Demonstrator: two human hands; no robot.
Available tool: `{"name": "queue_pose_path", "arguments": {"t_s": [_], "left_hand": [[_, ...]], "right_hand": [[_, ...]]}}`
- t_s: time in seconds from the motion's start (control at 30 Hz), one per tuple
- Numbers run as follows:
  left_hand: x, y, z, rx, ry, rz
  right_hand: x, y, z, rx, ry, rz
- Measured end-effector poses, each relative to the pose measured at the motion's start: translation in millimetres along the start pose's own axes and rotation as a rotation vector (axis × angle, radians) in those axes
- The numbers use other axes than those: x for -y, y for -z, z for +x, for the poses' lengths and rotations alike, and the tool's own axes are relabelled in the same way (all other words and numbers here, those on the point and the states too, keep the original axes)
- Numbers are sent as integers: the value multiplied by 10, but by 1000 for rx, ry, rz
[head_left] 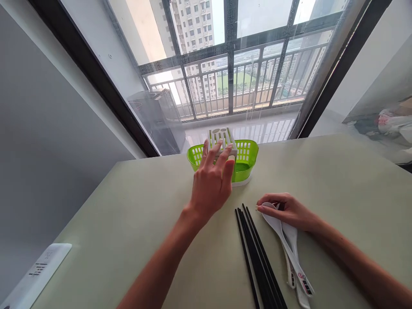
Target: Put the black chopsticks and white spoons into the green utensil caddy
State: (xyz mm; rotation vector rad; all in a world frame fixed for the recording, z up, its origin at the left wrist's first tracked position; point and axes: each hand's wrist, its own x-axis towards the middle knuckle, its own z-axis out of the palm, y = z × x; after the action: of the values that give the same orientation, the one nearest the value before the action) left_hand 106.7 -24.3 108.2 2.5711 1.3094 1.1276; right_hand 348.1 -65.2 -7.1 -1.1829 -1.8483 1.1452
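My left hand (212,182) reaches to the far side of the table, its fingers spread over the front of a white slotted top piece (221,136). That piece stands in the middle of a bright green utensil basket (245,165) with a white base. The fingertips seem to touch the white piece, though the contact is partly hidden. Nearer and to the right, my right hand (286,210) is closed around the bowl ends of several white spoons (294,253), whose handles point toward me. Beside them lies a bundle of black chopsticks (257,257).
The pale table (128,214) ends at a large glass pane, with a railed balcony beyond. A white printed box or packet (40,272) lies at the left table edge. Plastic-wrapped items (394,124) are visible at far right, past the table.
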Motion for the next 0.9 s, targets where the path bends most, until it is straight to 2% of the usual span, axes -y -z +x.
{"name": "queue_pose_path", "arguments": {"t_s": [0.23, 0.37, 0.43, 0.53, 0.67, 0.77, 0.9], "left_hand": [[-385, -197, 26, 49, 20, -96], [-430, -156, 36, 94, 5, -209], [-385, -107, 26, 70, 4, -291], [-218, -46, -48, -92, 25, -369], [148, -38, -296, -295, 99, -349], [456, -58, -556, -297, 228, -368], [834, -36, -895, -206, 525, -490]], "right_hand": [[-39, -3, 8, 25, 23, 19], [-52, -10, 8, 13, 40, 31], [-56, -13, 4, -4, 48, 33], [-55, -17, -4, -29, 52, 18], [-38, -19, -8, -38, 54, -17], [-19, -22, -10, -35, 43, -38], [-2, -27, -20, -42, 24, -57]]}}
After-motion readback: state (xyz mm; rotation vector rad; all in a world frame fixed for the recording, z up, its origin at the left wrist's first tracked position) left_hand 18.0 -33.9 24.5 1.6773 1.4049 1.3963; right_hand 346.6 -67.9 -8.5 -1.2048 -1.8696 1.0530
